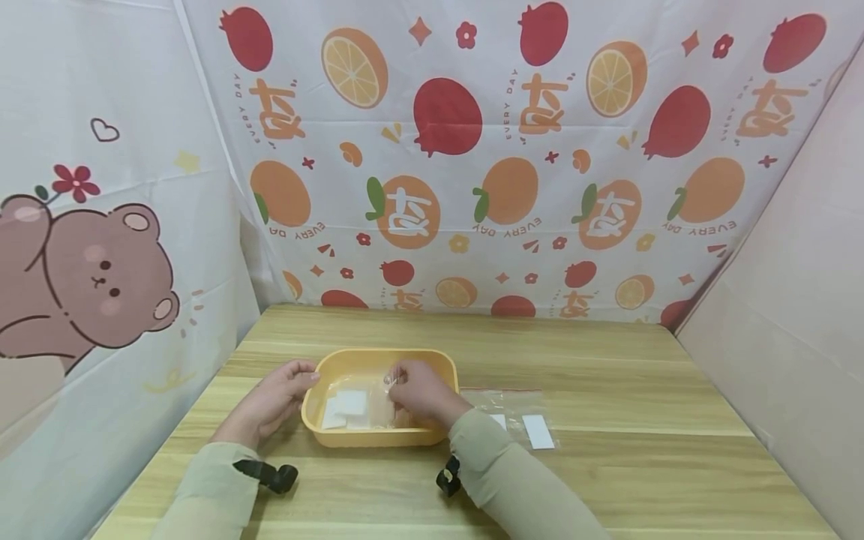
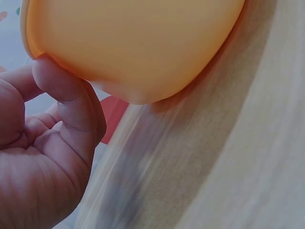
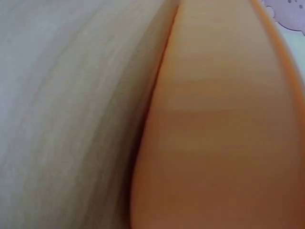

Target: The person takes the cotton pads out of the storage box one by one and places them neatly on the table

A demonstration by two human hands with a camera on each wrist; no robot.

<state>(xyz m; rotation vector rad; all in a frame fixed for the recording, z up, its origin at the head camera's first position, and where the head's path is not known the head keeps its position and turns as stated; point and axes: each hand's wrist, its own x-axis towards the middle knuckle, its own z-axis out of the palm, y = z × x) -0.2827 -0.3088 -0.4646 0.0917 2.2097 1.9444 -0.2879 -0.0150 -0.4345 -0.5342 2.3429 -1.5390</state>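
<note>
A yellow plastic basin (image 1: 371,439) stands on the table, its outer wall filling much of both wrist views. My left hand (image 1: 283,394) pinches the basin's left rim between thumb and fingers; the left wrist view shows its curled fingertips at the edge. Inside the basin lie several white square pieces (image 1: 347,409) in clear plastic. My right hand (image 1: 421,390) reaches over the basin's right side with fingertips bunched on a clear plastic bag (image 1: 381,409). The basin's wall hides that hand in the right wrist view.
Right of the basin, clear zip bags with a white card (image 1: 538,432) lie flat on the wooden table (image 1: 648,465), partly behind the right forearm. A fruit-print cloth (image 1: 445,187) hangs at the back, a bear-print cloth (image 1: 115,270) at the left.
</note>
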